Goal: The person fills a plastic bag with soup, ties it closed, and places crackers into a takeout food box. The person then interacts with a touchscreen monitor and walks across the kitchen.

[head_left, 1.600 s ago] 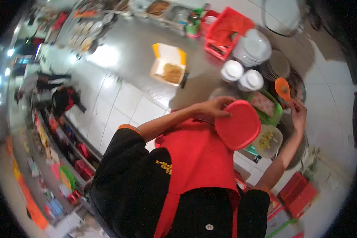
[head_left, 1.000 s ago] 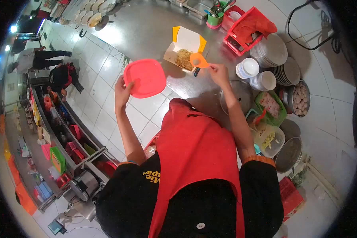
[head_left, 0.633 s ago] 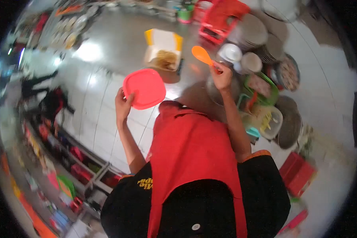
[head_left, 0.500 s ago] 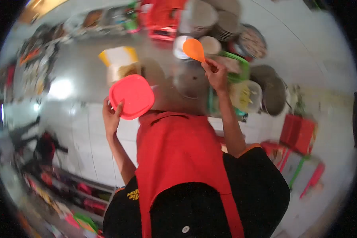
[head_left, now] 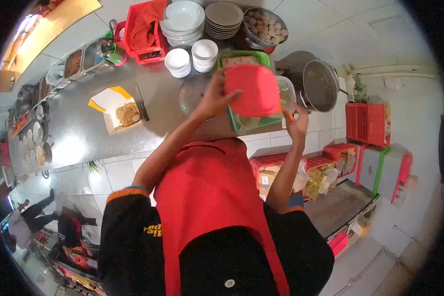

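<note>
My left hand [head_left: 216, 97] grips a pinkish-red square lid [head_left: 252, 91] with rounded corners, thumb on its face. The lid is over the green tray [head_left: 237, 123] and covers part of it. Just right of the lid, my right hand [head_left: 297, 124] is closed on an orange spoon [head_left: 290, 117], of which only a small part shows; the rest is hidden. Beside both hands is a clear plastic tub [head_left: 287, 88], partly behind the lid. An open yellow-and-white paper box [head_left: 111, 102] with noodles [head_left: 128, 114] in it sits on the counter to the left.
Stacked white bowls [head_left: 182, 19], grey plates [head_left: 224, 20] and small white cups [head_left: 177, 61] line the back. A metal bowl of meatballs [head_left: 266, 27] and a large pot [head_left: 320, 85] are at right. A red basket [head_left: 145, 32] holds a cloth.
My left hand has carried the lid rightward, from near the paper box to over the green tray. My right hand has lowered the spoon toward the clear tub. The view has shifted.
</note>
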`<state>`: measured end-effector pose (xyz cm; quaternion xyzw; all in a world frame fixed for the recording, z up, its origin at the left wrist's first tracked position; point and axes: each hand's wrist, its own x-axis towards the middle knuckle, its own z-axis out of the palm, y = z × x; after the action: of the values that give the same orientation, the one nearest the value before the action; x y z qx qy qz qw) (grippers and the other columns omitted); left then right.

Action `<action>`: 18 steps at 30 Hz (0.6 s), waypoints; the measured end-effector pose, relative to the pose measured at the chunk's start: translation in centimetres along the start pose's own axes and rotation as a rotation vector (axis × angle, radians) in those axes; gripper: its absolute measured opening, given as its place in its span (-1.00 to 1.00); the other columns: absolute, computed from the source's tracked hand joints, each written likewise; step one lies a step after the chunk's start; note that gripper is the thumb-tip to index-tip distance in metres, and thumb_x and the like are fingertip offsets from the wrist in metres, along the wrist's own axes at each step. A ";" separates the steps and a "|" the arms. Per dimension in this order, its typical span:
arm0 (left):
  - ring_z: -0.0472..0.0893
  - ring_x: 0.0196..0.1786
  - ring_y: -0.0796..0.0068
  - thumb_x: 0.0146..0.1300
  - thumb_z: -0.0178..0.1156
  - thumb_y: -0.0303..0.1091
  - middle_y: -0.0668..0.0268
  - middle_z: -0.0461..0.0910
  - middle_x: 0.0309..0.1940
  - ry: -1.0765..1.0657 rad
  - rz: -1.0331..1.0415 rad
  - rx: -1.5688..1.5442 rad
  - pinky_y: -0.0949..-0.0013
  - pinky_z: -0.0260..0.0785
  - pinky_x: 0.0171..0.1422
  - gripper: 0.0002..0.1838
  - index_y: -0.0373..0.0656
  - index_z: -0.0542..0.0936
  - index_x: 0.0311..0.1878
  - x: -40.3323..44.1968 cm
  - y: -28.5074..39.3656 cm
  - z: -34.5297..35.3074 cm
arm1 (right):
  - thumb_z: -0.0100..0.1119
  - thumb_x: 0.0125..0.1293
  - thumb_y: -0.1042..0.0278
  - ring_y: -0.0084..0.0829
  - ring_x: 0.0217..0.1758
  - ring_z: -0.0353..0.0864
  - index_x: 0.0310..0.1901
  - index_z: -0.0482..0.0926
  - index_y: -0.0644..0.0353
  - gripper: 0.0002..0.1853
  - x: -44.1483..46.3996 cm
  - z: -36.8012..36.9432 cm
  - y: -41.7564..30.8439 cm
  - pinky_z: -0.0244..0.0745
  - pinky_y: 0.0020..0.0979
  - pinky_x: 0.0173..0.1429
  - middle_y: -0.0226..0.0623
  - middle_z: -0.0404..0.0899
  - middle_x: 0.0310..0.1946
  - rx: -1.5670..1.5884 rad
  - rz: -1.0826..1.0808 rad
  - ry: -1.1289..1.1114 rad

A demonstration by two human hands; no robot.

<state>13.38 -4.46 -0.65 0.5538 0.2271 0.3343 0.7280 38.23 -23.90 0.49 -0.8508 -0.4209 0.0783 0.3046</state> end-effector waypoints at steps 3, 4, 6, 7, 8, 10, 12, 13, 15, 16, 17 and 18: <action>0.59 0.07 0.37 0.17 0.38 -0.43 0.10 0.52 0.10 -0.006 -0.094 0.057 0.32 0.53 0.10 -0.16 -0.14 0.07 0.41 2.6 -3.1 4.9 | 0.33 0.24 0.35 -0.35 -0.16 0.64 -0.12 0.62 0.25 -0.77 -1.2 -0.9 0.4 0.50 -0.39 -0.03 -0.21 0.67 -0.25 0.061 -0.072 0.221; 0.57 0.10 0.26 0.17 0.38 -0.39 0.03 0.49 0.12 -0.013 -0.086 0.094 0.26 0.49 0.15 -0.16 -0.19 0.07 0.40 3.2 -4.1 6.3 | 0.30 0.27 0.36 -0.41 -0.20 0.63 -0.13 0.62 0.26 -0.80 -1.6 -1.4 0.7 0.50 -0.42 -0.06 -0.25 0.67 -0.27 0.200 -0.035 0.262; 0.55 0.13 0.16 0.17 0.38 -0.34 -0.04 0.45 0.14 -0.014 -0.089 0.140 0.20 0.46 0.20 -0.16 -0.25 0.08 0.39 3.5 -6.7 8.9 | 0.27 0.31 0.37 -0.47 -0.24 0.63 -0.13 0.62 0.27 -0.82 -3.2 -2.6 2.2 0.50 -0.46 -0.10 -0.29 0.66 -0.29 0.347 0.011 0.291; 0.50 0.17 0.03 0.20 0.34 -0.30 -0.11 0.41 0.14 0.085 0.108 0.410 0.13 0.39 0.26 -0.19 -0.31 0.08 0.37 3.4 -8.8 9.8 | 0.25 0.32 0.39 -0.51 -0.25 0.63 -0.13 0.62 0.29 -0.83 -4.3 -3.1 3.7 0.52 -0.48 -0.12 -0.30 0.67 -0.29 0.410 0.112 0.054; 0.45 0.21 -0.09 0.24 0.29 -0.26 -0.18 0.37 0.15 0.174 0.314 0.673 0.06 0.31 0.31 -0.22 -0.38 0.08 0.36 3.5 -9.7 10.2 | 0.22 0.34 0.41 -0.54 -0.27 0.64 -0.14 0.62 0.31 -0.84 -5.0 -3.5 4.5 0.53 -0.50 -0.13 -0.31 0.67 -0.29 0.460 0.206 -0.174; 0.38 0.24 -0.17 0.26 0.25 -0.21 -0.21 0.32 0.16 0.146 0.158 0.659 0.02 0.26 0.34 -0.23 -0.41 0.08 0.35 3.2 -8.8 10.3 | 0.23 0.34 0.37 -0.53 -0.25 0.65 -0.13 0.61 0.34 -0.80 -6.1 -3.6 2.9 0.55 -0.47 -0.14 -0.28 0.68 -0.29 0.478 0.289 -0.461; 0.32 0.27 -0.25 0.28 0.21 -0.16 -0.25 0.28 0.17 0.103 0.007 0.641 -0.02 0.20 0.37 -0.23 -0.44 0.08 0.34 3.0 -8.6 10.1 | 0.28 0.31 0.29 -0.49 -0.24 0.67 -0.11 0.61 0.37 -0.71 -6.8 -1.9 2.0 0.58 -0.43 -0.16 -0.23 0.69 -0.29 0.460 0.359 -0.797; 0.37 0.23 -0.20 0.28 0.19 -0.17 -0.20 0.33 0.13 0.139 0.036 0.703 -0.02 0.24 0.32 -0.30 -0.41 0.16 0.31 2.8 -9.4 9.7 | 0.31 0.29 0.23 -0.48 -0.23 0.67 -0.10 0.61 0.37 -0.67 -7.1 0.2 2.4 0.58 -0.42 -0.17 -0.21 0.69 -0.29 0.431 0.347 -0.857; 0.42 0.18 -0.14 0.29 0.17 -0.17 -0.15 0.38 0.10 0.167 0.070 0.765 -0.01 0.28 0.26 -0.36 -0.37 0.23 0.29 2.5 -10.5 8.4 | 0.39 0.20 0.08 -0.47 -0.23 0.67 -0.13 0.64 0.36 -0.56 -8.3 6.0 2.6 0.58 -0.40 -0.16 -0.15 0.70 -0.29 0.293 0.430 -0.591; 0.48 0.09 -0.06 0.29 0.17 -0.20 -0.09 0.45 -0.01 0.049 0.117 0.737 0.05 0.33 0.17 -0.45 -0.33 0.32 0.23 2.1 -10.8 7.0 | 0.41 0.16 0.03 -0.47 -0.28 0.67 -0.16 0.64 0.36 -0.52 -9.6 10.9 5.5 0.57 -0.39 -0.19 -0.14 0.70 -0.31 0.243 0.335 -0.451; 0.54 -0.01 0.02 0.29 0.16 -0.24 -0.02 0.52 -0.11 -0.068 0.162 0.706 0.10 0.38 0.09 -0.53 -0.30 0.41 0.18 1.6 -10.6 5.4 | 0.44 0.13 -0.01 -0.47 -0.34 0.66 -0.18 0.64 0.36 -0.49 -10.8 14.4 7.5 0.57 -0.38 -0.21 -0.12 0.69 -0.33 0.189 0.240 -0.312; 0.56 -0.11 0.14 0.29 0.16 -0.28 0.06 0.55 -0.21 -0.135 0.064 0.629 0.16 0.40 0.00 -0.62 -0.27 0.47 0.11 0.4 -8.0 4.2 | 0.44 0.12 -0.03 -0.46 -0.36 0.64 -0.19 0.65 0.35 -0.49 -10.7 14.9 6.1 0.56 -0.38 -0.22 -0.14 0.69 -0.35 0.295 0.321 -0.368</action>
<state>18.47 -8.17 -7.08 0.7793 0.2530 0.2329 0.5239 29.72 -28.16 -16.41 -0.8246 -0.3129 0.3391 0.3274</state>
